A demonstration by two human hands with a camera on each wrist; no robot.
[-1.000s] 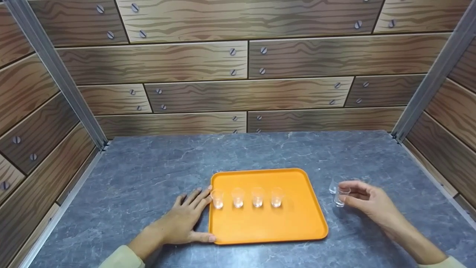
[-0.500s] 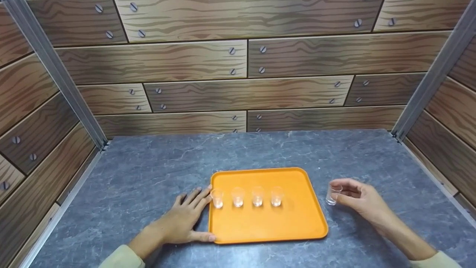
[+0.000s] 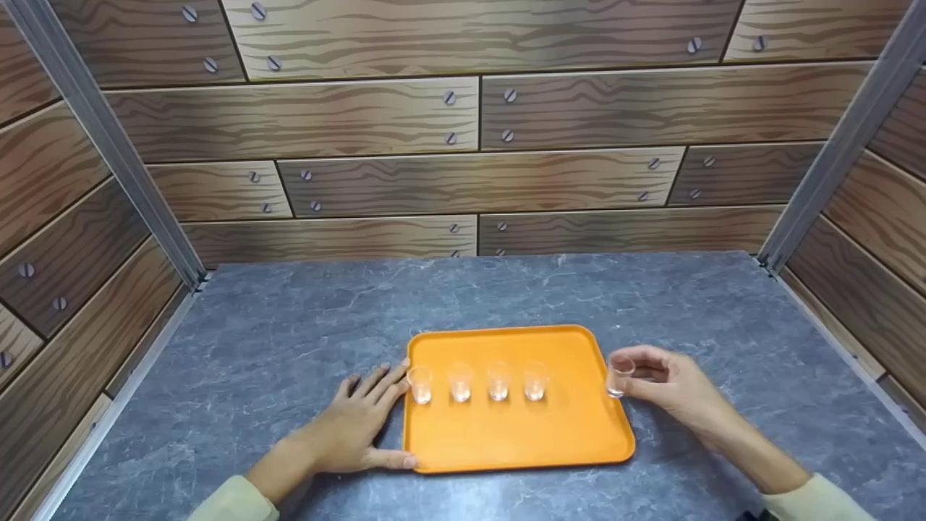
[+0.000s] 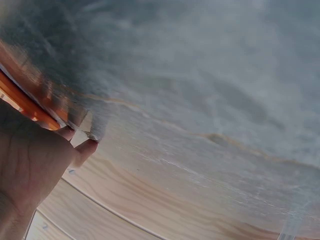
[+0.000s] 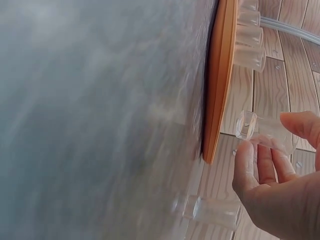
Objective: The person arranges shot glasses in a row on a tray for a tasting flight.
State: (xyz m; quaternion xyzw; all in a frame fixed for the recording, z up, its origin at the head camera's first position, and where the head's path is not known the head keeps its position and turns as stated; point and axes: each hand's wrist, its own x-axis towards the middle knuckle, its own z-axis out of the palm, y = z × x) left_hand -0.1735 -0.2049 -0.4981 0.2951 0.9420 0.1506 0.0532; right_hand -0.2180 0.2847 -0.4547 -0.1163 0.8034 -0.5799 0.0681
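My right hand (image 3: 676,383) pinches a clear shot glass (image 3: 620,376) between thumb and fingers, upright over the right rim of the orange tray (image 3: 521,441). The right wrist view shows this held glass (image 5: 267,131) raised off the surface, apart from the tray. Several more clear shot glasses (image 3: 498,383) stand in a row across the tray. My left hand (image 3: 354,427) lies spread along the tray's left edge, with thumb and fingertips touching it. Another shot glass (image 5: 215,212) stands on the table by my right hand; in the head view that hand hides it.
The tray lies on a grey marbled table (image 3: 325,304). Wood-patterned panels (image 3: 376,184) wall in the back and both sides. Metal posts (image 3: 817,174) stand at the back corners.
My right hand has carried the shot glass leftward from the table to above the tray's right rim. My left hand and the glasses on the tray stay in place.
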